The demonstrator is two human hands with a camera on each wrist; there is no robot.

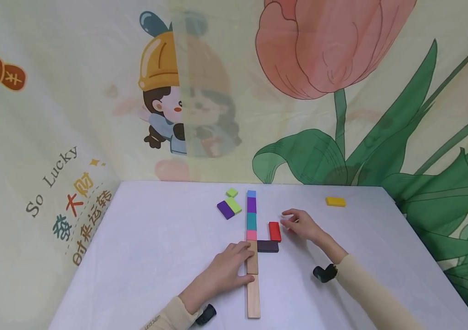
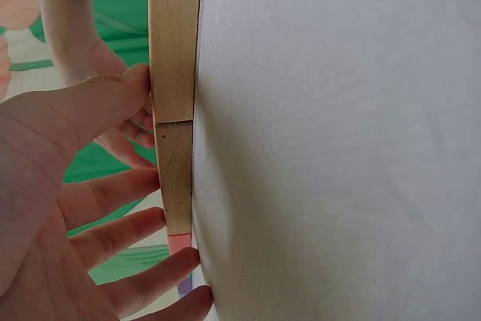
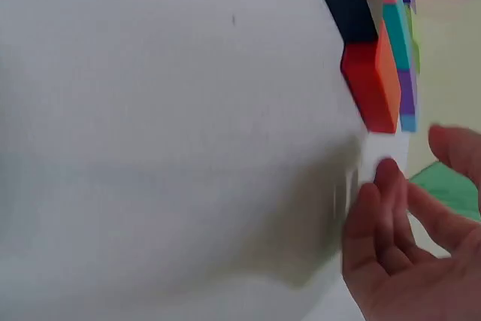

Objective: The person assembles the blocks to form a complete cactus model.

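A straight row of blocks runs away from me: two plain wooden blocks point(image 1: 253, 298), then a pink block point(image 1: 251, 235), a teal block point(image 1: 251, 221), a purple block point(image 1: 251, 205) and a blue block point(image 1: 251, 194). My left hand point(image 1: 227, 266) rests on the wooden pair, its fingers spread and thumb out along the near one. Beside the row's right side lies a black block point(image 1: 268, 246), with a red block point(image 1: 274, 231) set at a right angle to it. My right hand point(image 1: 302, 224), fingers loosely bent around nothing, hovers just right of the red block.
Left of the row's far end lie a purple block point(image 1: 225, 210) and a lime block point(image 1: 234, 205) side by side, with a small lime block point(image 1: 231, 192) behind them. A yellow block point(image 1: 335, 201) lies at the back right of the white table point(image 1: 143, 256). Printed cloth point(image 1: 217, 91) hangs behind.
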